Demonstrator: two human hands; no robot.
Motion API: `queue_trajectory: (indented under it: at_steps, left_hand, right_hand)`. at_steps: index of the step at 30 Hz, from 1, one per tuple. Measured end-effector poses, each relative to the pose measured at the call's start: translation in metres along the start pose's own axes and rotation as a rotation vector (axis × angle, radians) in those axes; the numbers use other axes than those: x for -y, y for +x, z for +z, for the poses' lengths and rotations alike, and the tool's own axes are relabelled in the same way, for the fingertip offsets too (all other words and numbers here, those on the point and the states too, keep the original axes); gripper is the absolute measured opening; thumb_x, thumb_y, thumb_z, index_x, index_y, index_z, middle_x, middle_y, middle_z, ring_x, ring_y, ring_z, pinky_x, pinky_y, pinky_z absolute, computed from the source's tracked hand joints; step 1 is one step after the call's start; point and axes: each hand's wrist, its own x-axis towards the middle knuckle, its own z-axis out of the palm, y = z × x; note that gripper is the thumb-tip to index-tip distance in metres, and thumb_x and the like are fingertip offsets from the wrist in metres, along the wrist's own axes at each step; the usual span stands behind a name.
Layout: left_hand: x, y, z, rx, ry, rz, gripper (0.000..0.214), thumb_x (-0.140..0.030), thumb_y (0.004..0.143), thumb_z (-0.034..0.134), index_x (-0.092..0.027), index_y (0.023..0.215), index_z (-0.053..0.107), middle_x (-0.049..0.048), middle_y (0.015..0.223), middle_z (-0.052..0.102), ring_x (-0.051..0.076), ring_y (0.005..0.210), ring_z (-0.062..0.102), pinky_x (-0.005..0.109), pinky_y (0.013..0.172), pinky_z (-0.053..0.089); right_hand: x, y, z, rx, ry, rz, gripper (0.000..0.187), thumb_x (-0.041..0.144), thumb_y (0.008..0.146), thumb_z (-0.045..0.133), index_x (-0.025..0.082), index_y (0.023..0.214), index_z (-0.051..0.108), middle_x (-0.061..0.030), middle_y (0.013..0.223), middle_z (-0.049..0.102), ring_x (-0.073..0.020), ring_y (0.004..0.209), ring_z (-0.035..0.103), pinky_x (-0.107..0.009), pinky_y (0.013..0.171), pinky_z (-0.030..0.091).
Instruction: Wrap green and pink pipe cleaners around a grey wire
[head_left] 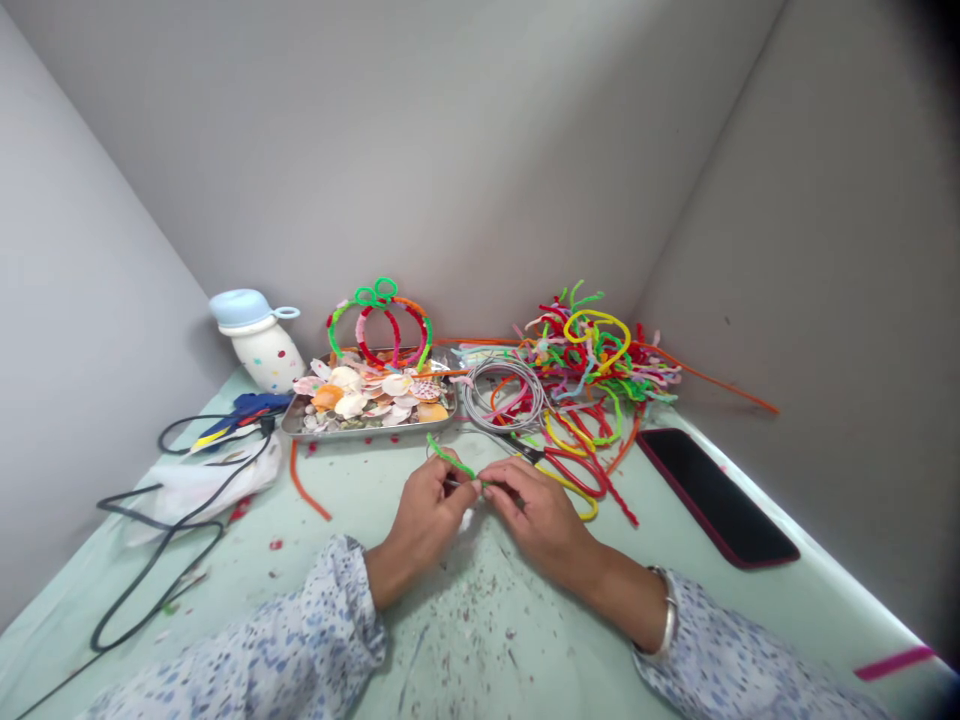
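Note:
My left hand [431,510] and my right hand [536,510] meet at the middle of the pale green table [465,620]. Both pinch a thin green pipe cleaner [448,455] that slants up and to the left from my fingertips. A small white bit lies under my hands; I cannot make out what it is. Just beyond my right hand lie scissors with red and yellow handles [574,472].
A metal tray of seashells [371,400] sits behind, with a pipe-cleaner hoop [382,325] and a white jar [262,345]. A glue gun [240,412] and black cable [157,540] lie left. A wire coil [502,395], pipe-cleaner pile [592,360] and phone [716,495] lie right.

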Motion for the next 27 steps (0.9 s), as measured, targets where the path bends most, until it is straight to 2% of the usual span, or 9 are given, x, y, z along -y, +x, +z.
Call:
queue_trajectory:
  at_steps: [12,21,24,27]
  left_hand:
    - [-0.0002,0.0012,0.0007,0.091,-0.071,-0.099,0.010,-0.022,0.070,0.061,-0.016,0.064,0.056,-0.0043,0.056,0.050,0.013,0.055,0.045,0.024,0.055,0.033]
    - [0.0044,0.0033,0.0003,0.127,-0.079,-0.169,0.009,-0.021,0.067,0.061,-0.015,0.063,0.056,-0.0047,0.053,0.049,0.012,0.053,0.043,0.024,0.054,0.032]
    - [0.0038,0.0026,0.0008,0.126,-0.034,-0.142,0.011,-0.024,0.071,0.060,-0.015,0.066,0.055,-0.0043,0.055,0.049,0.012,0.054,0.045,0.024,0.054,0.033]
    - [0.0004,0.0002,0.0013,0.106,0.037,-0.047,0.014,-0.029,0.078,0.057,-0.015,0.074,0.056,-0.0015,0.065,0.054,0.013,0.060,0.049,0.024,0.057,0.037]
  right_hand:
    - [-0.0036,-0.0019,-0.0008,0.053,-0.058,-0.032,0.013,0.011,0.089,0.050,0.020,0.091,0.060,-0.0035,0.086,0.061,-0.0166,0.080,0.058,-0.029,0.072,0.046]
    - [-0.0060,-0.0027,0.0004,0.073,-0.086,-0.084,0.013,0.011,0.090,0.048,0.019,0.092,0.058,-0.0044,0.087,0.060,-0.0168,0.080,0.058,-0.029,0.072,0.047]
    - [-0.0065,-0.0014,0.0001,0.055,-0.078,-0.079,0.013,0.011,0.090,0.048,0.019,0.092,0.058,-0.0046,0.087,0.060,-0.0169,0.080,0.058,-0.029,0.071,0.047]
    - [-0.0051,0.0000,-0.0004,0.014,-0.065,-0.054,0.013,0.011,0.090,0.048,0.019,0.093,0.059,-0.0048,0.089,0.061,-0.0175,0.082,0.058,-0.030,0.073,0.047]
